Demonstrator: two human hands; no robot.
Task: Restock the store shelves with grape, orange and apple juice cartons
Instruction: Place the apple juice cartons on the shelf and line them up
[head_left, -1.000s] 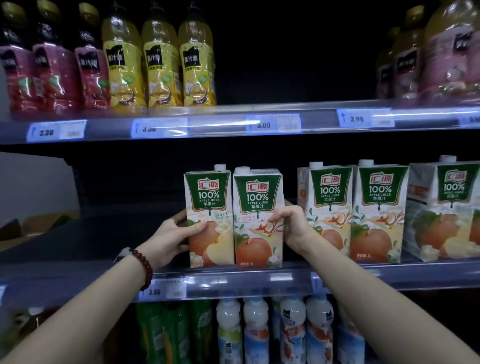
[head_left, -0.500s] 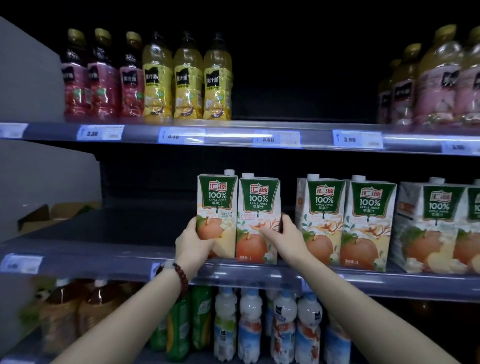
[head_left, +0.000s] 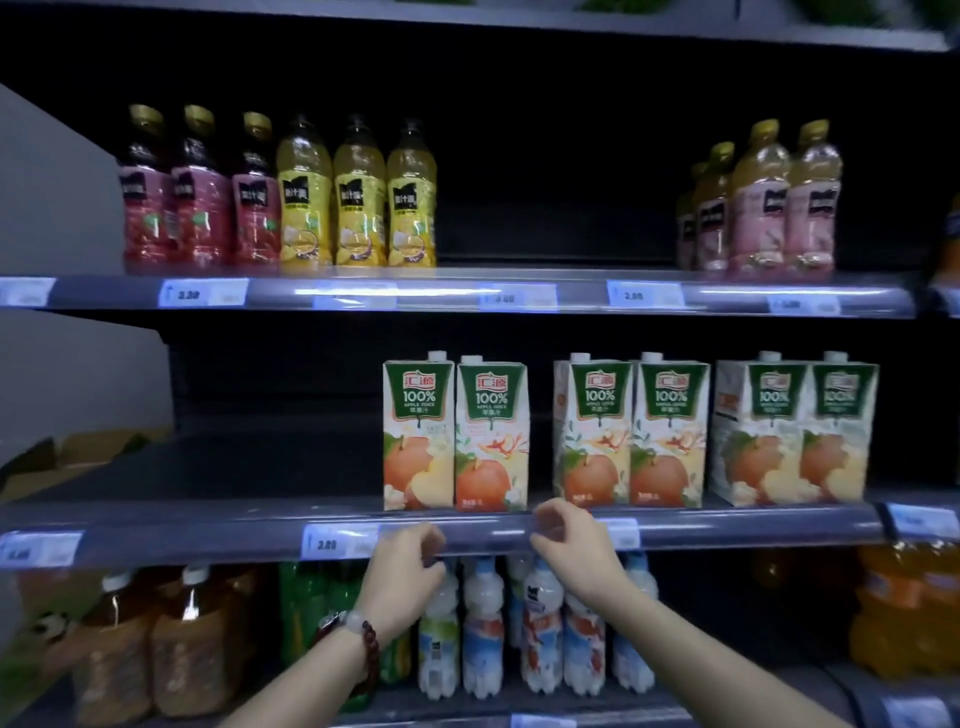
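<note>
Two apple juice cartons (head_left: 455, 434) stand upright side by side on the middle shelf (head_left: 208, 535), white with green labels and an apple picture. My left hand (head_left: 405, 574) hovers below the shelf's front rail, fingers loosely curled, holding nothing. Just under the right carton of that pair, my right hand (head_left: 571, 540) is at the rail, fingers also loosely curled and empty. Neither hand touches a carton. Another pair of apple cartons (head_left: 631, 431) stands to the right, and a third pair (head_left: 795, 431) further right.
The middle shelf is bare left of the cartons. Red and yellow juice bottles (head_left: 280, 197) and pink ones (head_left: 763, 208) stand on the upper shelf (head_left: 467, 296). Bottles (head_left: 493, 634) fill the lower shelf behind my wrists. A cardboard box (head_left: 78, 457) lies at the far left.
Both hands have let go of the two cartons and dropped back below the shelf rail. The cartons stay upright on the shelf. The view has pulled back and tilted up.
</note>
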